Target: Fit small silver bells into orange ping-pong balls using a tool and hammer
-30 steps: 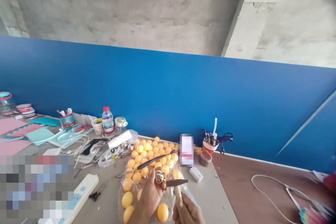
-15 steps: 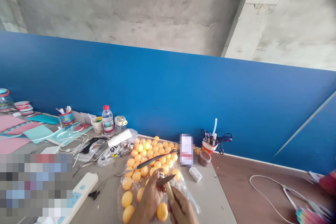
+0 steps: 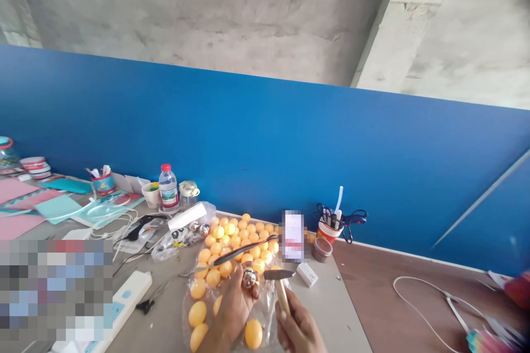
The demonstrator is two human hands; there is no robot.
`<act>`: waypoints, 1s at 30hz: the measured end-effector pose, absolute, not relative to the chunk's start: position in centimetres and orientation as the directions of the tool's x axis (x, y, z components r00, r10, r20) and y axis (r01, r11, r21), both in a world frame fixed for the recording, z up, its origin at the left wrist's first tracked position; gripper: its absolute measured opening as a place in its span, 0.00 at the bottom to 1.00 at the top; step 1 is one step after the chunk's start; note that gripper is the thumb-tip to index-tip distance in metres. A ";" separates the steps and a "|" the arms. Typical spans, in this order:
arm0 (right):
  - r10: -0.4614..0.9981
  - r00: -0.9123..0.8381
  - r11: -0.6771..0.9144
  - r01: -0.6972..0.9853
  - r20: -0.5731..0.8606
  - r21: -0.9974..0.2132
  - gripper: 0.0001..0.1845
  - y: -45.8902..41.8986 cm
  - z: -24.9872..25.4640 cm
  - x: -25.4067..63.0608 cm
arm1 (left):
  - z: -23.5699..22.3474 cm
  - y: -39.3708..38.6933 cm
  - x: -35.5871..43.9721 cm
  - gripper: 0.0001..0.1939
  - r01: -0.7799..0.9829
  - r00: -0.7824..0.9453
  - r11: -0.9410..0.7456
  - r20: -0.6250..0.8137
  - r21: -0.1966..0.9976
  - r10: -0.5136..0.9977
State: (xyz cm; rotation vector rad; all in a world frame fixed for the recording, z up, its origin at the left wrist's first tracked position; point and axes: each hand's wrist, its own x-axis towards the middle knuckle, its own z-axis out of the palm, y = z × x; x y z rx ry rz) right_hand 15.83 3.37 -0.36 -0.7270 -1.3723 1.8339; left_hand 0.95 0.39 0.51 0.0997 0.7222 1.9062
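My left hand [image 3: 235, 303] is closed around a shiny metal ball [image 3: 249, 278], which shows between the thumb and fingers. To its right, my right hand [image 3: 298, 322] grips the wooden handle of a small hammer [image 3: 279, 275]. The hammer's dark head is raised and stands apart from the ball. Beneath and behind both hands spreads a clear plastic bag of orange balls [image 3: 197, 314], like table tennis balls. One orange ball [image 3: 253, 334] lies between my wrists. A dark strap [image 3: 242, 250] rests across the bag.
A phone [image 3: 293, 236] leans upright behind the bag, near a small white box [image 3: 307, 274] and a cup of pens [image 3: 329, 230]. Leftward are a water bottle [image 3: 168, 188], a power strip [image 3: 124, 303], cables and coloured paper. A blue partition [image 3: 265, 143] borders the table.
The hammer has moved right, away from the metal ball, and its head has turned more level. My right hand has shifted right with it. The ball in my left hand is now more exposed.
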 end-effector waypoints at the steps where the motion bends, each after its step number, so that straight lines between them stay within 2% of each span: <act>1: 0.812 -0.583 -0.179 -0.225 -0.015 -0.958 0.42 3.4 -0.5 15.9 | 0.5 0.3 1.0 0.27 -0.810 -0.442 -0.265 -0.248 0.523 0.862; 6: 0.753 -0.657 -0.228 -0.213 -0.033 -0.950 0.39 3.8 -0.8 16.1 | 0.7 0.1 1.0 0.22 -0.819 -0.421 -0.253 -0.241 0.516 0.874; 10: 0.741 -0.671 -0.247 -0.282 0.007 -0.927 0.41 4.2 -0.8 16.2 | 0.7 0.2 1.0 0.20 -0.823 -0.420 -0.260 -0.233 0.506 0.877; 14: 0.753 -0.658 -0.207 -0.217 -0.014 -0.954 0.37 4.2 -1.1 16.0 | 0.7 0.2 1.1 0.19 -0.835 -0.400 -0.232 -0.262 0.500 0.878; 17: 0.726 -0.687 -0.229 -0.202 -0.028 -0.952 0.36 4.3 -1.2 16.0 | 0.8 0.2 1.2 0.20 -0.836 -0.395 -0.234 -0.250 0.496 0.884; 21: 0.784 -0.621 -0.219 -0.270 -0.005 -0.938 0.35 4.4 -1.0 16.1 | 0.8 0.2 1.4 0.19 -0.825 -0.399 -0.243 -0.222 0.510 0.890; 25: 0.760 -0.650 -0.193 -0.204 -0.014 -0.960 0.31 3.9 -0.9 15.9 | 0.7 0.2 1.3 0.20 -0.819 -0.396 -0.215 -0.253 0.532 0.883; 28: 0.731 -0.683 -0.208 -0.217 -0.004 -0.954 0.33 4.0 -0.6 16.0 | 0.7 0.2 1.1 0.22 -0.801 -0.399 -0.217 -0.228 0.557 0.888; 30: 0.737 -0.676 -0.202 -0.239 0.013 -0.950 0.34 4.0 -0.5 16.1 | 0.8 0.1 1.0 0.20 -0.808 -0.386 -0.218 -0.213 0.547 0.898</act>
